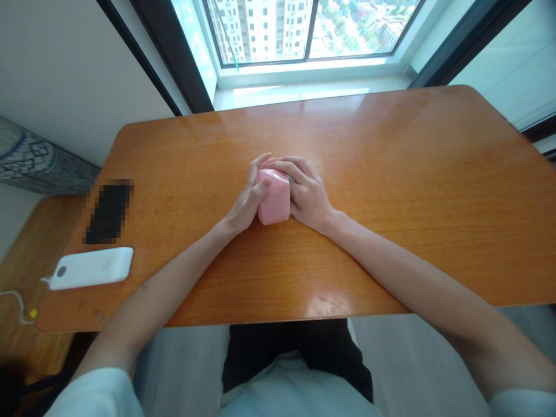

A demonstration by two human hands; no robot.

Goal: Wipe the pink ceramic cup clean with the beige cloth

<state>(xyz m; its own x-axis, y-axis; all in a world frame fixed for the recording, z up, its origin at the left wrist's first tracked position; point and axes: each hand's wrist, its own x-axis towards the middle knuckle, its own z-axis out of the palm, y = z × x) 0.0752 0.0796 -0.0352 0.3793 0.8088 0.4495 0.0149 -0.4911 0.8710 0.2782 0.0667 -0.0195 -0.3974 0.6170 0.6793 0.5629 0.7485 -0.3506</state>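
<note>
A small pink faceted box [276, 202] with a glossy surface is between my two hands, over the middle of the wooden table. My left hand [251, 197] grips its left side, the thumb lying across the near face. From the right, my right hand [309, 191] curls around the box, with its fingers reaching over the top edge toward the left fingertips. The far side of the box is hidden behind my fingers. Whether its base touches the table, I cannot tell.
On the left of the wooden table [417, 174] lies a white rounded device [93, 268] with a cable at its end. Behind it is a dark pixelated rectangle [108, 211]. A window [306, 35] stands beyond the far edge, and a lower wooden surface [26, 255] is at the left.
</note>
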